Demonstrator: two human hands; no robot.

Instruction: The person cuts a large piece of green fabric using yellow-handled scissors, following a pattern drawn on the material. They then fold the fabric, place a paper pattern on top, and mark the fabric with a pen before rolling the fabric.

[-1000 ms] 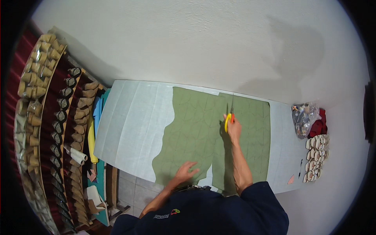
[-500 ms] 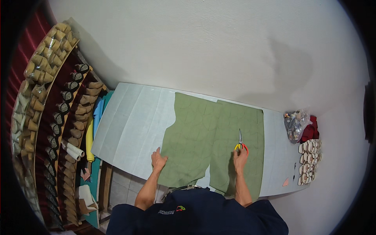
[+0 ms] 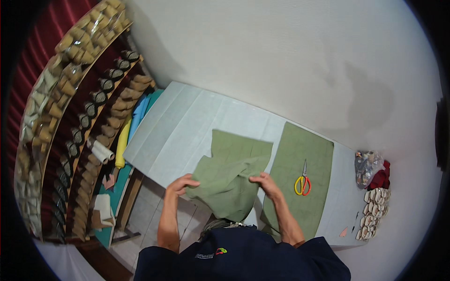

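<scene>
Item one: a green cloth piece (image 3: 220,182), being held at the near middle of the pale desk (image 3: 187,112), its far part lying fairly flat, its near part bunching into folds and sagging toward the person's body. Left hand (image 3: 182,184): pinching the cloth at its left edge. Right hand (image 3: 265,184): gripping the same cloth at its right edge, the fingertips partly hiding in the folds. Handling, judging from where I am standing: the piece is looking light, soft and limp, creasing readily rather than breaking; its dull face is suggesting little slipperiness, though I am not able to tell for certain. Holding places: the two opposite edges, well apart, as the hands are doing; a single corner would probably be leaving the rest drooping and folding over itself. Item two: a second green piece (image 3: 304,140), lying flat to the right, a strip of desk showing between the two. Item three: scissors (image 3: 304,176) with one yellow and one red handle loop, resting on the second piece, blades pointing to the far side, neither hand touching them.
</scene>
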